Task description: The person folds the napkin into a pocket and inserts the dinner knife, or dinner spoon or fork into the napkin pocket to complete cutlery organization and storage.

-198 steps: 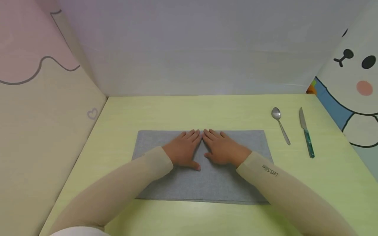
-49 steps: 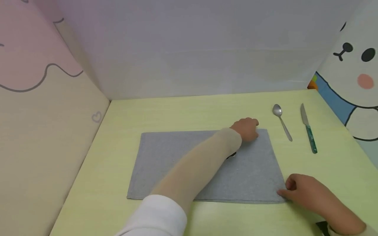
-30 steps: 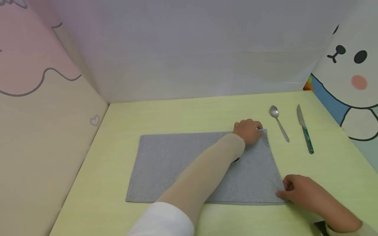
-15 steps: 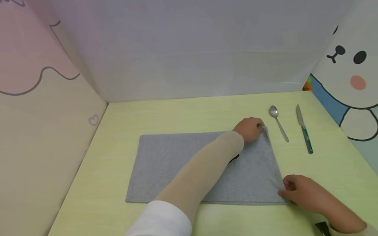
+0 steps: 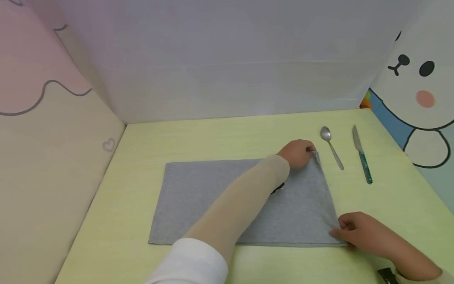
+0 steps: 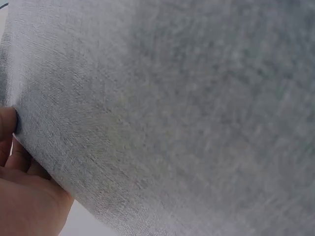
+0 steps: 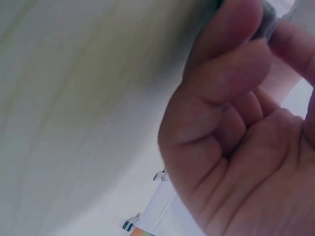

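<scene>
A grey cloth (image 5: 198, 197), folded into a rectangle, lies on the pale yellow-green table. My left hand (image 5: 298, 153) reaches across it and pinches its far right corner, which is lifted a little. In the left wrist view the cloth (image 6: 162, 118) fills most of the picture, its edge caught between thumb and fingers. At the near right corner my right hand (image 5: 365, 232) pinches the cloth between thumb and curled fingers. The right wrist view shows a bit of grey fabric (image 7: 267, 22) between those fingertips.
To the right of the cloth lie a metal spoon (image 5: 331, 148) and a knife (image 5: 362, 154) with a green handle. A white wall (image 5: 230, 79) closes the back of the table (image 5: 142, 150). Side panels with cartoon prints stand left and right.
Both hands lay flat on the cloth's middle at first, then moved to its two right corners. The left hand has since pinched and slightly raised the far corner; the right hand stays put.
</scene>
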Action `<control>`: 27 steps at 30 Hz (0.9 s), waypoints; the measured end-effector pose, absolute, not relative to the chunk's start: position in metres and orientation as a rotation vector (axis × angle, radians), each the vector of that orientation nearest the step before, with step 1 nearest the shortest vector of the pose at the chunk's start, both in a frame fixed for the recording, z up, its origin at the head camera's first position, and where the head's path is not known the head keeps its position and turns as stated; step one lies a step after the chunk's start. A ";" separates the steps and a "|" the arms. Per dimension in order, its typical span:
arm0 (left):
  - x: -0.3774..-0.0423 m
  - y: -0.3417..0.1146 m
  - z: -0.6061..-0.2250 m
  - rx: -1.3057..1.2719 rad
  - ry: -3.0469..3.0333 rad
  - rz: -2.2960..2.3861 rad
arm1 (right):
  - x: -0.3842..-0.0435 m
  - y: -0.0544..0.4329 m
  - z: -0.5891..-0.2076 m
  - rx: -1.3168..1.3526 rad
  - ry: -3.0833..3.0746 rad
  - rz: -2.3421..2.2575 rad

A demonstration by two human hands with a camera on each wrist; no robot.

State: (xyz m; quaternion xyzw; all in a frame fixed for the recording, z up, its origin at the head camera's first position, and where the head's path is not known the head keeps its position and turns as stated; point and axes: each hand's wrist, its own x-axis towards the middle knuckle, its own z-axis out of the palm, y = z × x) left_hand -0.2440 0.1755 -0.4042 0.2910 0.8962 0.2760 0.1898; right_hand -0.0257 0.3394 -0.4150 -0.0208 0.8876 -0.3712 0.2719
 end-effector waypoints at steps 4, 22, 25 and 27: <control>-0.256 0.167 -0.403 0.913 2.461 0.791 | -0.025 0.336 -0.411 -0.128 2.328 -1.093; -0.284 0.066 -0.368 1.110 2.266 0.845 | -0.046 0.263 -0.388 -0.489 2.019 -1.325; -0.287 0.047 -0.366 1.119 2.256 0.860 | -0.049 0.248 -0.386 -0.550 2.025 -1.318; -0.288 0.036 -0.365 1.125 2.256 0.862 | -0.051 0.237 -0.385 -0.583 2.036 -1.312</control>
